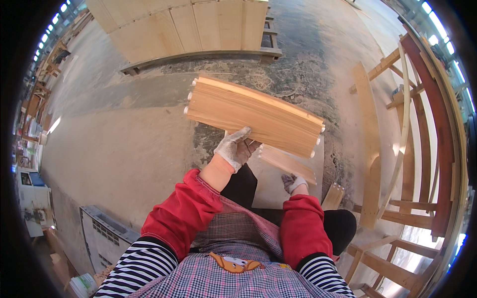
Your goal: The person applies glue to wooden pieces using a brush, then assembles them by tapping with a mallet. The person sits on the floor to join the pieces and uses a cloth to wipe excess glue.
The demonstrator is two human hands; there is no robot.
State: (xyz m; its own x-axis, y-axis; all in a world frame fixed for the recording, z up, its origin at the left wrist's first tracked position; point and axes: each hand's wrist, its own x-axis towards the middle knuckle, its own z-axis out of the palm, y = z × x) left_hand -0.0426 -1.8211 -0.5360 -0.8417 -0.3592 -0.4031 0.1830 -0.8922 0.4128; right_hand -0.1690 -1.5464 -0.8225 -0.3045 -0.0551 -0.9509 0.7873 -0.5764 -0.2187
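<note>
A pale wooden stack [184, 31] stands beyond the brown panel [253, 110]. A timber rack [446, 144] stands to the right of the panel. The panel is raised in front of the wearer. A smaller board [287, 163] lies below the panel. The left hand [234, 148] grips the panel at its near edge. The right hand [294, 184] is below the panel, near the smaller board; its grip cannot be determined. White pegs [187, 110] project from the panel's ends.

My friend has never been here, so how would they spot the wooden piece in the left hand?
Start at the large pale wooden block at the picture's top. Below it, the left hand holds a long wooden piece with white tips on both ends. It looks larger than the similar board below, near the right hand.
</note>
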